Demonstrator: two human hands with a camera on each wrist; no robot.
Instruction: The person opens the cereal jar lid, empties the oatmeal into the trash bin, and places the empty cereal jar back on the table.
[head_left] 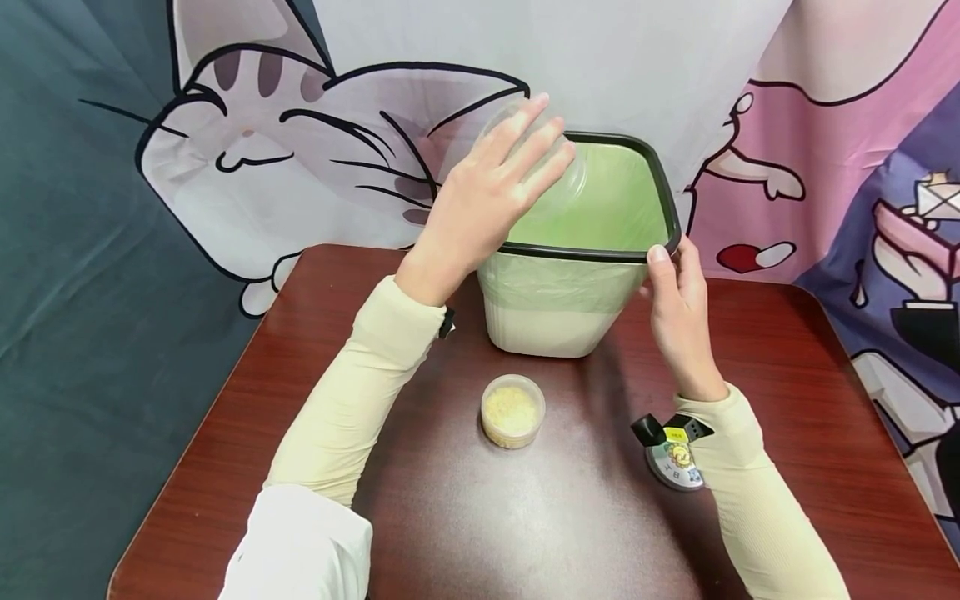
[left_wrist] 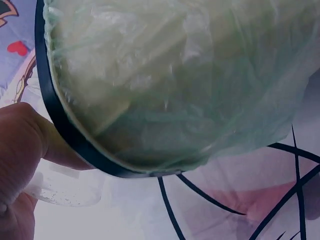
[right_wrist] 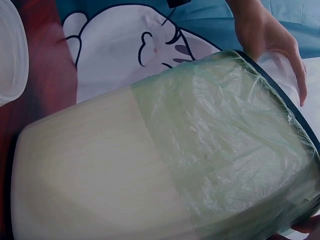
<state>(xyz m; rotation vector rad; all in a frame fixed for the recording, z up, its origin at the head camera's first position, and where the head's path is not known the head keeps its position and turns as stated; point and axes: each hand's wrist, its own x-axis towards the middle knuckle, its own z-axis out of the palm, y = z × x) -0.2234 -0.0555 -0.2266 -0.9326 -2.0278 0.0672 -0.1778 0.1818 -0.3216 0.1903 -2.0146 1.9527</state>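
Observation:
A cream trash bin [head_left: 540,329] with a black rim stands at the back of the table, lined with a pale green plastic bag [head_left: 615,196]. My left hand [head_left: 487,187], over the bin's left rim, holds a clear plastic container [left_wrist: 65,192]; most of it is hidden behind the fingers in the head view. On the right, my right hand [head_left: 681,312] grips the bin's front right corner, thumb on the rim. In front of the bin sits a small round tub [head_left: 512,411] with pale yellow bits inside.
A round, flat-looking item with a printed label [head_left: 675,467] lies partly under my right wrist. The brown table [head_left: 247,433] ends against a cartoon-print cloth [head_left: 247,183] hanging behind the bin.

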